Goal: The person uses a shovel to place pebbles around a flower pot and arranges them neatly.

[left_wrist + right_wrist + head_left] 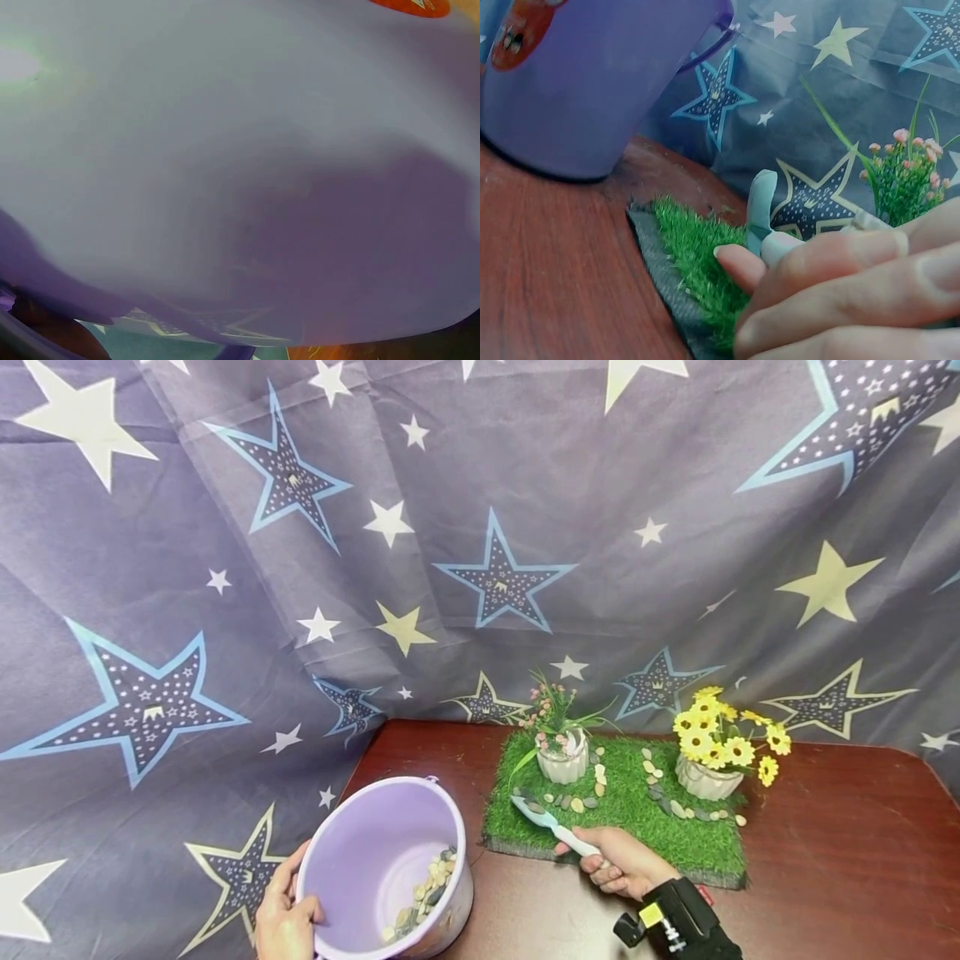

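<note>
Left hand (283, 917): fingers curled over the near rim of a tilted lilac bucket (360, 852) at the table's (825, 860) front left; pebbles (425, 893) heaped in its low side. Right hand (622, 862): fingers wrapped round the handle of a pale scoop (551, 827), blade over the grass mat (622, 810). Farther back on the mat: white pot of pink flowers (561, 752), pot of yellow flowers (712, 760), pebble lines (660, 793) between. Star-print cloth (480, 527) behind.

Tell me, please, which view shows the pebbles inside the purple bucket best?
The head view: the tilted purple bucket opens toward it, showing the pebbles. Both wrist views show only the bucket's outer wall, no pebbles.
</note>
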A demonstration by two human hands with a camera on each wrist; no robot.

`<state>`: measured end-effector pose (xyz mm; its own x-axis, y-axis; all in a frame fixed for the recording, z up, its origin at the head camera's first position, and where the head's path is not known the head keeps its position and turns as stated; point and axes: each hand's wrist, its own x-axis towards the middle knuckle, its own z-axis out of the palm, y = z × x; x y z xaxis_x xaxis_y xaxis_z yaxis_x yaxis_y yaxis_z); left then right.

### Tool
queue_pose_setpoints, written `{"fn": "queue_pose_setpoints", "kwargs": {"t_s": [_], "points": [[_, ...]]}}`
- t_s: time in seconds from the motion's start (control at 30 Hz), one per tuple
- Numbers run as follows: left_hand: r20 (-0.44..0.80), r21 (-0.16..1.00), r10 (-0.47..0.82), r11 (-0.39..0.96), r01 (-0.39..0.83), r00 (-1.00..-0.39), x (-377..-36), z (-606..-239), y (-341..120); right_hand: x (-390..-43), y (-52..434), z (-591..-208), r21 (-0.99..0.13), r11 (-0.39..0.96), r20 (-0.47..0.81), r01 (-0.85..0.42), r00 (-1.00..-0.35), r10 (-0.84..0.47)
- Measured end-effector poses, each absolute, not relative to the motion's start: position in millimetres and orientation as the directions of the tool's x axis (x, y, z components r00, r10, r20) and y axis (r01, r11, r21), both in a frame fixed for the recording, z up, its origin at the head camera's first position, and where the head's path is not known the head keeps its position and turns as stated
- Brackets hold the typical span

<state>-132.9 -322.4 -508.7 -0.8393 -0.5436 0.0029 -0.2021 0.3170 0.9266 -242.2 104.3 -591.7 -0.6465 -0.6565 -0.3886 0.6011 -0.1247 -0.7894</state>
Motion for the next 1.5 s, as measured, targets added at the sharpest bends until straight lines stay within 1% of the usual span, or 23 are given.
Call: {"fn": "queue_pose_setpoints", "kwargs": {"t_s": [0.37,0.5,0.67,0.83,1.07,1.3,1.5], "points": [[-0.002,0.937,-0.529,0.294,-0.186,-0.849,-132.7,-508.0,-321.6,-245.0,107.6,-589.8,-0.783,-0.144,-0.366,0.605,-0.636,-0.68],[-0.002,0.936,-0.538,0.295,-0.191,-0.843,-133.2,-507.9,-321.1,-247.0,109.9,-593.4,-0.761,-0.193,-0.336,0.62,-0.63,-0.7],[0.036,0.936,-0.543,0.312,-0.162,-0.839,-133.4,-508.2,-319.2,-246.4,111.3,-601.8,-0.731,-0.258,-0.283,0.632,-0.624,-0.728],[0.035,0.934,-0.541,0.317,-0.165,-0.84,-132.9,-508.4,-319.2,-246.3,108.0,-606.0,-0.72,-0.28,-0.256,0.635,-0.618,-0.744],[0.036,0.94,-0.546,0.302,-0.157,-0.837,-132.1,-508.1,-319.8,-243.5,102.5,-602.5,-0.733,-0.266,-0.273,0.626,-0.629,-0.728],[0.049,0.944,-0.547,0.3,-0.141,-0.836,-132.2,-508.0,-318.8,-241.2,99.5,-599.1,-0.762,-0.211,-0.319,0.613,-0.638,-0.701],[0.041,0.931,-0.549,0.324,-0.168,-0.835,-132.6,-508.0,-319.1,-243.0,96.2,-598.0,-0.792,-0.184,-0.311,0.582,-0.644,-0.699]]}}
